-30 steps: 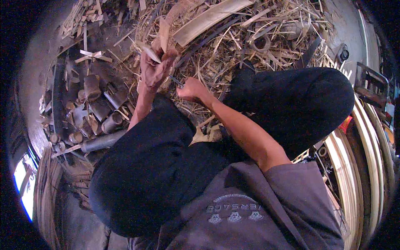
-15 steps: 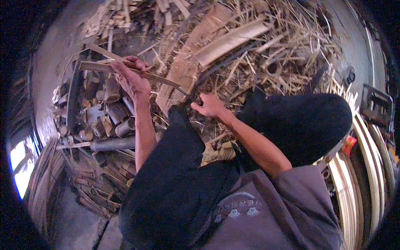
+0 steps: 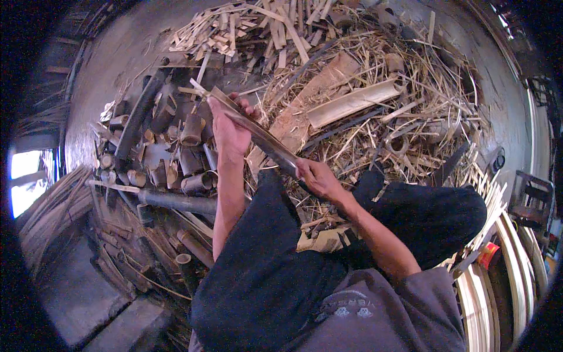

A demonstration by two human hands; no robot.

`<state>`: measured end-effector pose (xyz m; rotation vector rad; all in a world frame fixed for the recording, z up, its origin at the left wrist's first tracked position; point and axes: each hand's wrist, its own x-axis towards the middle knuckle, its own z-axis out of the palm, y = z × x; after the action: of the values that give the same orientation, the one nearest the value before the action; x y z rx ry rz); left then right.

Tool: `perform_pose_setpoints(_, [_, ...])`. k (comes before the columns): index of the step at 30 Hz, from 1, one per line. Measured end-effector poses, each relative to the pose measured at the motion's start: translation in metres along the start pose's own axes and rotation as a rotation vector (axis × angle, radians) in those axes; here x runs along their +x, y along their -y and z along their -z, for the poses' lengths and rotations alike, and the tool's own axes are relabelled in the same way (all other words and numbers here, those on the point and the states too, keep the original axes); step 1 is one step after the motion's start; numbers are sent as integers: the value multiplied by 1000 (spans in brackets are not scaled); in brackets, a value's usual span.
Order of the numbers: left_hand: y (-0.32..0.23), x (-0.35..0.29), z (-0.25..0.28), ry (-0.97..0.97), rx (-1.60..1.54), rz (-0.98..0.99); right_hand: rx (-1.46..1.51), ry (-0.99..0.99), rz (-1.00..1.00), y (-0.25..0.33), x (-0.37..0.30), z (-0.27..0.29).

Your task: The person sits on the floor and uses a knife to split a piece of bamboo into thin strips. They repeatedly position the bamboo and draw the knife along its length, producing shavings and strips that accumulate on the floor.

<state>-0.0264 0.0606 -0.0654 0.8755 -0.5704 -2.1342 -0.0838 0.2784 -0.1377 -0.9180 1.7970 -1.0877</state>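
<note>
I sit with dark trousers (image 3: 275,276) over my raised knees. My left hand (image 3: 230,130) is stretched forward and grips the upper part of a long flat bamboo strip (image 3: 264,139). The strip runs on a slant from upper left down to my right hand (image 3: 315,176), which is closed on its lower end just above my knee. Something dark shows under my right hand; I cannot tell what it is. The strip's frayed top end sticks out past my left hand.
Short bamboo tube sections (image 3: 176,155) and a long dark pole (image 3: 138,120) lie at the left. Ahead spreads a heap of shavings and splints (image 3: 410,117) with a wide split bamboo piece (image 3: 352,102). Curved bamboo strips (image 3: 498,293) stack at the right, and a concrete step (image 3: 111,317) lies lower left.
My left hand has drawn the strip out to the left and away from my right hand, so the strip now spans between both hands. The view has shifted over the heap.
</note>
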Motion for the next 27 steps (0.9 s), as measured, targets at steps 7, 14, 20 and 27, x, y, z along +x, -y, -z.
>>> perform_pose_setpoints(7, [-3,25,46,229,-8,386,-381,-180,125,-13,-15,-9])
perform_pose_setpoints(14, [22,25,21,21,96,193,-352,-237,8,-38,-20,-30])
perform_pose_setpoints(20, [30,15,24,-104,196,-188,-88,-176,-71,-45,-10,-47])
perform_pose_setpoints(27, [32,31,32,-123,177,-106,-112,-246,4,-38,-8,-44])
